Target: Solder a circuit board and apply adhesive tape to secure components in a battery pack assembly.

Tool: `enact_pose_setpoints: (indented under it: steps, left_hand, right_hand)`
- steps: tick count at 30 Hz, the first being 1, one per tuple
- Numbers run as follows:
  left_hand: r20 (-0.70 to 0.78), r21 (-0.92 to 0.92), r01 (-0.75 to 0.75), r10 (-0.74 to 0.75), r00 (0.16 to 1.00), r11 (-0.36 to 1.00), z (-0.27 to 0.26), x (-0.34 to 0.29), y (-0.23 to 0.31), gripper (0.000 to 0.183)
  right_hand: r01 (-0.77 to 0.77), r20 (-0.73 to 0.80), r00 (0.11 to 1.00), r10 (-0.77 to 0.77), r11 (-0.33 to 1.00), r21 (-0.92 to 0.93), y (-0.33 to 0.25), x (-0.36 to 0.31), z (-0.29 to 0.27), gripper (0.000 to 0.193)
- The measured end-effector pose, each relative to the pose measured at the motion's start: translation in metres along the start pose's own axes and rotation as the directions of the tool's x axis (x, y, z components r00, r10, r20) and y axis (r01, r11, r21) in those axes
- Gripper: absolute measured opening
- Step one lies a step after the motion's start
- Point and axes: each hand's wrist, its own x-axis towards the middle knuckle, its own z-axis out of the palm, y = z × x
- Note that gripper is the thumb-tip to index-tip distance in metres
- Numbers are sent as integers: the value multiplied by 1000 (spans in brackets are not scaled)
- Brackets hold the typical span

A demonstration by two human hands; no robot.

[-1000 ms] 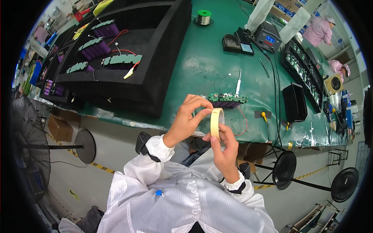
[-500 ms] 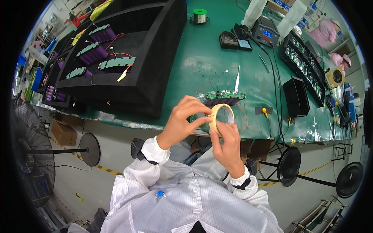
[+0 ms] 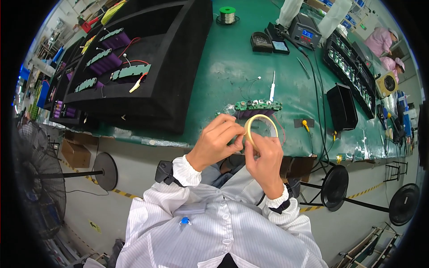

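In front of my body, my right hand [image 3: 265, 156] grips a roll of pale yellow masking tape [image 3: 256, 119], thumb outside and fingers through the ring. At the roll's left side, my left hand [image 3: 218, 139] is closed in a pinch against the tape's edge; the bit between the fingertips is mostly hidden. Just beyond the roll, a purple battery pack with a green circuit board [image 3: 258, 106] lies on the green bench mat [image 3: 232, 71], partly covered by the tape. Behind it lies a slim white-handled tool [image 3: 272, 91] with a thin shaft.
A large black foam tray [image 3: 172, 89] with battery packs [image 3: 105, 62] fills the left. Farther back are a solder spool [image 3: 227, 17] and soldering station [image 3: 305, 32]. An open black box [image 3: 342, 107] and a rack of circuit boards [image 3: 351, 69] are right; cables cross the mat.
The tape roll and my right hand have shifted slightly right, with the ring turned to face more openly. My left hand has followed a little rightward, its fingers closer together.
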Motion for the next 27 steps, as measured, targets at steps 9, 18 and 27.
enact_pose_setpoints:
  steps: [9,18,27]
  left_hand:
    - [103,-279,272,-253,962,921,-12,4,-3,21]
    - [182,-132,92,-67,981,987,-19,10,-9,18]
    - [109,26,-70,67,992,997,-22,14,-8,19]
  right_hand:
    - [50,1,999,-50,998,-24,-2,5,-4,17]
    - [77,38,996,-77,997,0,2,1,-2,13]
    - [-2,52,999,3,1000,-14,8,3,-28,6]
